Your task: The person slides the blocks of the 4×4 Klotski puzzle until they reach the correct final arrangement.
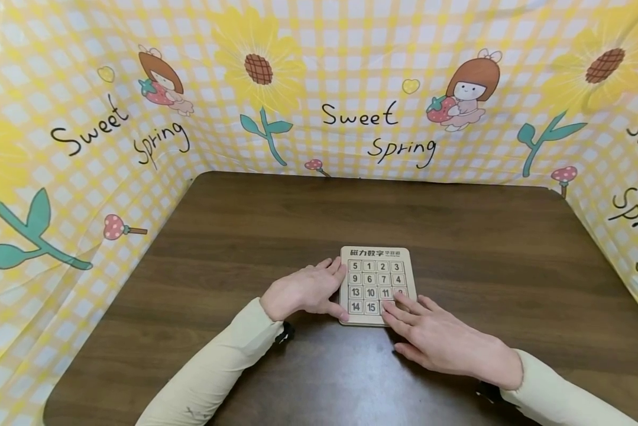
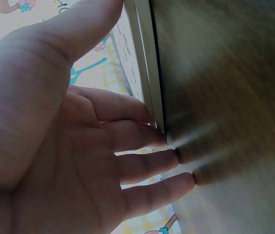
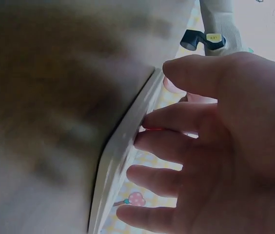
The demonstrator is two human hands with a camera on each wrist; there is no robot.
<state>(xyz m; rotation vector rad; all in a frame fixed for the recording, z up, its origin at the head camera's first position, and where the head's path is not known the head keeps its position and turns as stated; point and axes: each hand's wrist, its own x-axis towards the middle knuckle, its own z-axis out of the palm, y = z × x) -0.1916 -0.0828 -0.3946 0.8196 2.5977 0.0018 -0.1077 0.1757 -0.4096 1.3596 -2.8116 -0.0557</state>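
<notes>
A sliding number puzzle [image 1: 365, 320], a pale square board with numbered tiles [image 1: 369, 279], lies flat on the dark table. The top row reads 5, 1, 2, 3. My left hand [image 1: 310, 290] rests along the board's left side, thumb at the lower left corner and fingers extended at the edge. From the right, my right hand [image 1: 441, 340] reaches over the lower right tiles with its fingers extended, fingertips right at the tile faces. Those fingers partly hide the 8 and the bottom row's right part. In both wrist views the puzzle shows edge-on beside the fingertips.
The brown wooden table [image 1: 265, 231] extends around the puzzle, with rounded far corners. A yellow checked cloth [image 1: 340, 53] printed with flowers and "Sweet Spring" hangs behind it and at both sides. Dark straps [image 1: 285, 333] sit at the wrists.
</notes>
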